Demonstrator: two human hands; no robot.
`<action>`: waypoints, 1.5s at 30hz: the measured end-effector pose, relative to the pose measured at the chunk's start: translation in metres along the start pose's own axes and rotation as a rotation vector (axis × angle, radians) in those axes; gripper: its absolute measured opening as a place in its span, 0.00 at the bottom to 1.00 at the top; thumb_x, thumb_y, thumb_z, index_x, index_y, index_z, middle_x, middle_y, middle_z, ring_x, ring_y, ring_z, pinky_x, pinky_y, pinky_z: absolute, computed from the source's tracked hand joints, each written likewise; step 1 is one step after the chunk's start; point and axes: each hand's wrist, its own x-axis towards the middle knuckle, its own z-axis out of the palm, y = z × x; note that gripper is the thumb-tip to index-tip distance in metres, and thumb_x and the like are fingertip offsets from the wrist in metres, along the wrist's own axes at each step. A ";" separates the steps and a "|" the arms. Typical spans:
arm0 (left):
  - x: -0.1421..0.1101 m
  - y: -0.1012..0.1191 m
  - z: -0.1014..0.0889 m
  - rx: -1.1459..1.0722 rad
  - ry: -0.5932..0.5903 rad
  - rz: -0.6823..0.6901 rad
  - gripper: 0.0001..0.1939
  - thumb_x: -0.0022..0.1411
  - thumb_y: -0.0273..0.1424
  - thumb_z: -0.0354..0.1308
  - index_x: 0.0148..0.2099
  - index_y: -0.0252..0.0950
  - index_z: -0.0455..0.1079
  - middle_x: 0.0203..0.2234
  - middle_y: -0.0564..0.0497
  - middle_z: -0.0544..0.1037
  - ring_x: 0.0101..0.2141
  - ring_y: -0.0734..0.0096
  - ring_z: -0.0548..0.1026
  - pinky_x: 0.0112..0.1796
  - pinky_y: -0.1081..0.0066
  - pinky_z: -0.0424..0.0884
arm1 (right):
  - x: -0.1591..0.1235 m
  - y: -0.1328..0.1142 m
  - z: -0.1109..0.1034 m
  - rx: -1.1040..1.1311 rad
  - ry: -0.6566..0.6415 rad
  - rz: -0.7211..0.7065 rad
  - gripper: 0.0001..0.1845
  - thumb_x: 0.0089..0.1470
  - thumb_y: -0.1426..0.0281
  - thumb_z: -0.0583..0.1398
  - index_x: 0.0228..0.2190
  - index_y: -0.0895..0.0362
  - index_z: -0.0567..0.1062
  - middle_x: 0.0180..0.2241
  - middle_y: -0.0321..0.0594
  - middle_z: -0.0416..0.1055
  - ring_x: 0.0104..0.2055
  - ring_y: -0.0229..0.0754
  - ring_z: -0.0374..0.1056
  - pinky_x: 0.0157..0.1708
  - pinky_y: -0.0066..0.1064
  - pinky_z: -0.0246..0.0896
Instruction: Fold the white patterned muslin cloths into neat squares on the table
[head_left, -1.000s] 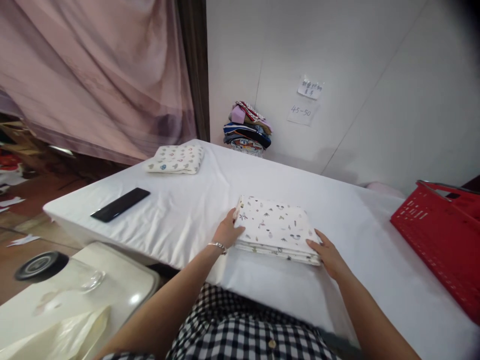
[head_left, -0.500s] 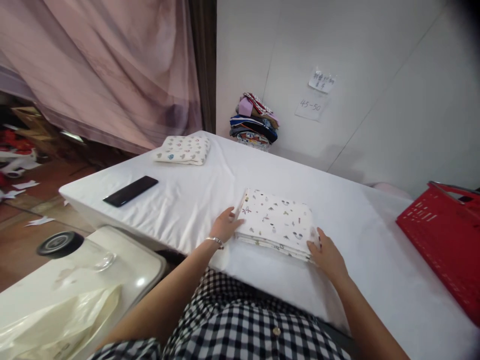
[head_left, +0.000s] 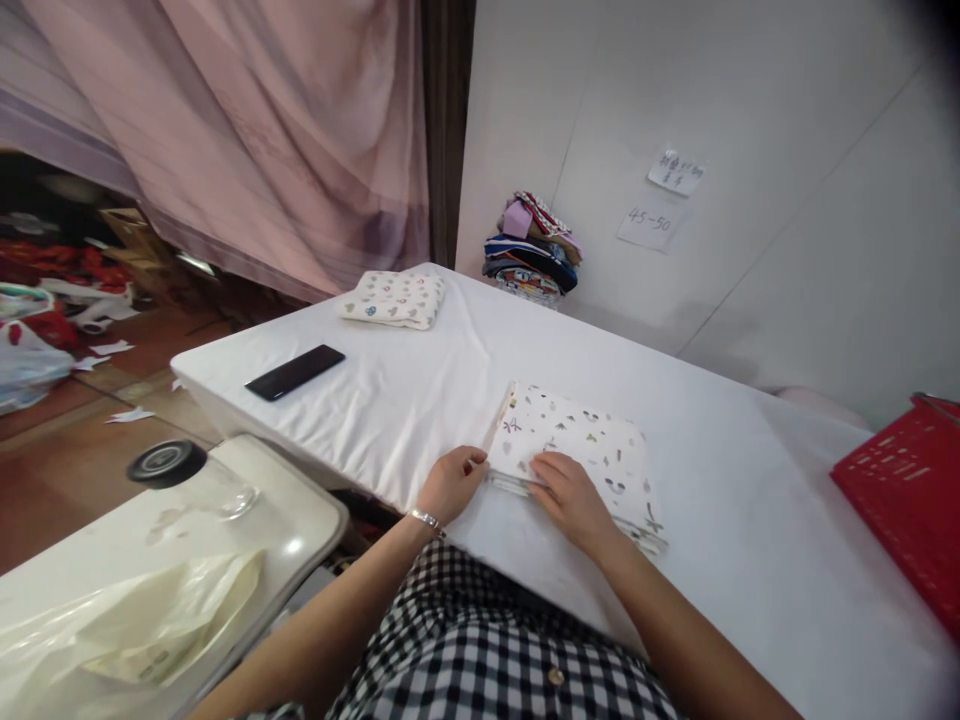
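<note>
A folded white cloth (head_left: 577,437) with small printed motifs lies in layers on the white-covered table (head_left: 405,420). At its near left corner is my left hand (head_left: 454,483), with a bracelet at the wrist; thumb and fingers close together on the corner. My right hand (head_left: 574,500) rests across the near edge, its fingers stretched over the top layer, covering part of the print. Farther back on the left sits another folded printed cloth (head_left: 396,299), touched by neither hand.
A black phone (head_left: 295,372) lies on the table's left. At right stands a red plastic basket (head_left: 904,490). A stack of folded fabrics (head_left: 531,250) is against the wall. On a lower cream surface (head_left: 300,500) are a black-lidded clear bottle (head_left: 191,475) and a plastic bag (head_left: 172,620).
My right hand has moved left from the cloth's right end to the middle of its near edge. My left hand has slid slightly down to the near corner. The view has shifted left.
</note>
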 end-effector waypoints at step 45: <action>-0.011 0.017 0.022 0.371 0.132 0.133 0.15 0.52 0.44 0.53 0.30 0.36 0.65 0.31 0.49 0.66 0.36 0.64 0.65 0.36 0.64 0.58 | 0.034 -0.009 0.011 0.301 0.118 0.186 0.13 0.56 0.67 0.48 0.35 0.55 0.70 0.36 0.40 0.69 0.41 0.40 0.63 0.43 0.33 0.58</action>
